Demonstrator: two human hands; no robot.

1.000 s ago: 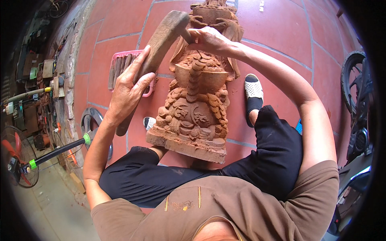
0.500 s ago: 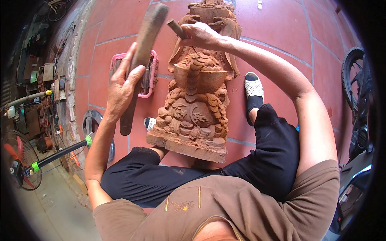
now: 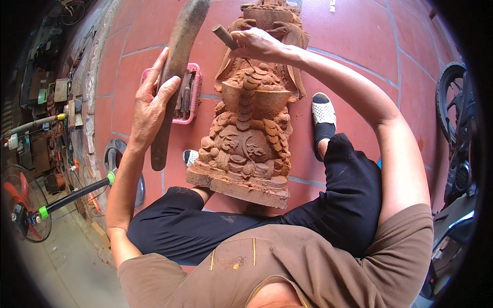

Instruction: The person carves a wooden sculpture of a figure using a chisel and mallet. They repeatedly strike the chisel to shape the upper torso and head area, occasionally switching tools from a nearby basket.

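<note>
A long, flattened wooden club (image 3: 181, 46), wider toward its far end, is gripped by my left hand (image 3: 150, 108) and held up to the left of the carving. My right hand (image 3: 261, 45) is closed around the wooden handle of a chisel (image 3: 224, 36), which slants down to the right. Its thin metal shaft meets the reddish-brown wood carving (image 3: 246, 154) near the top of a column of overlapping coin-like discs. The club and the chisel handle are apart. Carved figures and more discs cover the piece, which lies lengthwise between my legs, with wood dust on it.
A pink plastic basket (image 3: 197, 93) holding several tools stands behind my left hand. My shoe (image 3: 324, 114) rests right of the carving on red floor tiles (image 3: 359, 31). A fan (image 3: 24, 203) and clutter line the left; a motorbike wheel (image 3: 453, 105) is at the right.
My left hand has shifted a little up and to the left with the club, farther from the chisel handle. My right hand and the chisel have barely moved.
</note>
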